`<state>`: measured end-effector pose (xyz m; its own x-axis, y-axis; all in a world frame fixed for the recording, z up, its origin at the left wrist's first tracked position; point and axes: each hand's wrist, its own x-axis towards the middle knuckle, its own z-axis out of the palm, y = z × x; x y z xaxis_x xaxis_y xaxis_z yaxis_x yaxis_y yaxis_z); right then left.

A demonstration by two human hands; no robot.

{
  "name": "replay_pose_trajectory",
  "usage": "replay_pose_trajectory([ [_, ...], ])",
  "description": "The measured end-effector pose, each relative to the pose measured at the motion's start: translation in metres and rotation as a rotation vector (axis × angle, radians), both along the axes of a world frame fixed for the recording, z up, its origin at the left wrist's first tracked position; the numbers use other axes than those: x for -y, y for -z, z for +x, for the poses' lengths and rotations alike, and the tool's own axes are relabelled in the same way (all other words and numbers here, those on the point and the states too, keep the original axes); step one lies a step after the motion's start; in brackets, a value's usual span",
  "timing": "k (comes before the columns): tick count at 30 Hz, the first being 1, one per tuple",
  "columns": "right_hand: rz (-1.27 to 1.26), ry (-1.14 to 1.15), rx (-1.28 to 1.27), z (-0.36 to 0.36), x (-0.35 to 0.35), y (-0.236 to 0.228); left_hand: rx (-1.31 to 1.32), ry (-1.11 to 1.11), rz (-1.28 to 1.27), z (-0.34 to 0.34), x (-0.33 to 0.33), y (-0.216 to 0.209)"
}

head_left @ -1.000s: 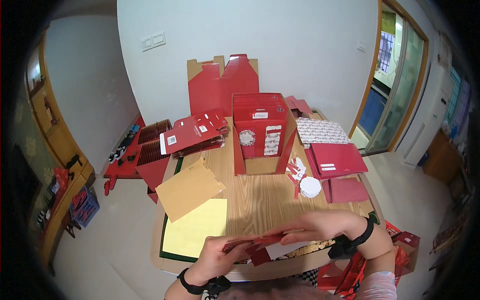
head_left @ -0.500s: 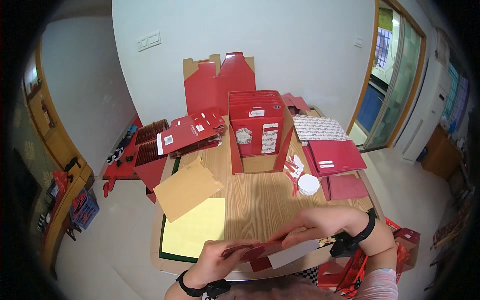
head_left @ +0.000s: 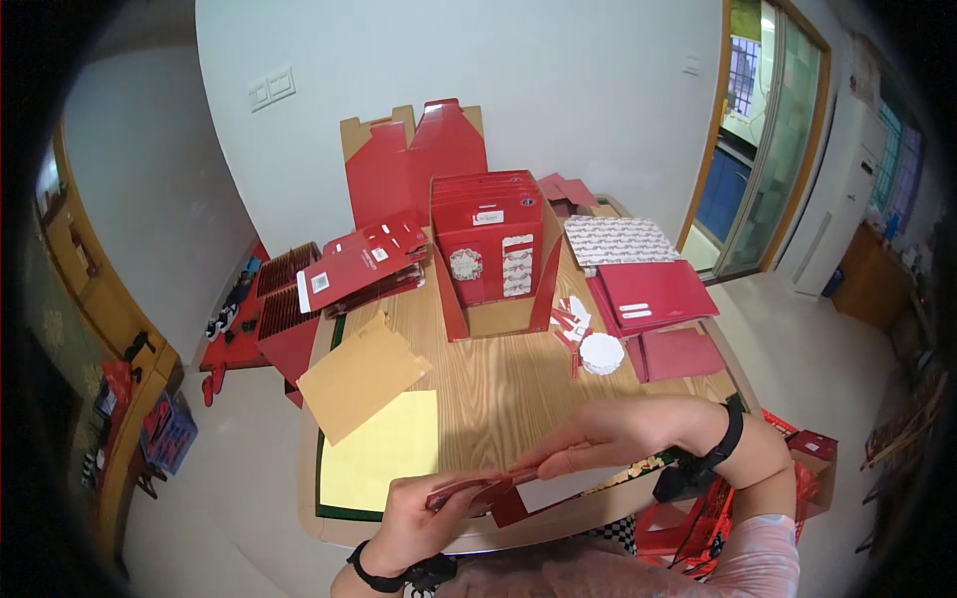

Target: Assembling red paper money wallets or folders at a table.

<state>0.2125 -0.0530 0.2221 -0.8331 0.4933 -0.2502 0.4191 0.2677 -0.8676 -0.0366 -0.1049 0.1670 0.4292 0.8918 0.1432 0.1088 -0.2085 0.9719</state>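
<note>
Over the near edge of the tabletop (head_left: pixel 488 399), the left hand (head_left: pixel 414 513) grasps the red folded card (head_left: pixel 508 506) in its fingers, probably to keep it steady, while the right hand (head_left: pixel 620 435) stretches along it, its fingers' grip being impossible to tell.

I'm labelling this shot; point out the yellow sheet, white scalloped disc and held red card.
Yellow sheet (head_left: pixel 382 460), head view: face.
White scalloped disc (head_left: pixel 602 354), head view: top.
Held red card (head_left: pixel 506 507), head view: lower part.

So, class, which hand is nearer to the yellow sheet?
Left: the left hand is by the near right corner of the yellow sheet; the right hand is farther off to its right.
</note>
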Motion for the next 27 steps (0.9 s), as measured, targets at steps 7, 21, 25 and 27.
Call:
replay_pose_trajectory([
  [7,0.097,0.020,0.013,-0.001,0.010,-0.010,0.051,-0.003,0.067,-0.001,0.004,0.007],
  [21,0.911,0.208,-0.167,-0.012,0.042,0.016,-0.066,0.036,-0.108,-0.006,-0.005,0.002],
  [25,0.486,0.201,-0.194,-0.009,0.034,0.003,-0.008,-0.027,0.256,0.000,-0.006,0.021],
  [27,0.362,0.211,-0.138,-0.007,0.028,0.000,-0.145,-0.063,0.304,0.001,-0.006,0.012],
])
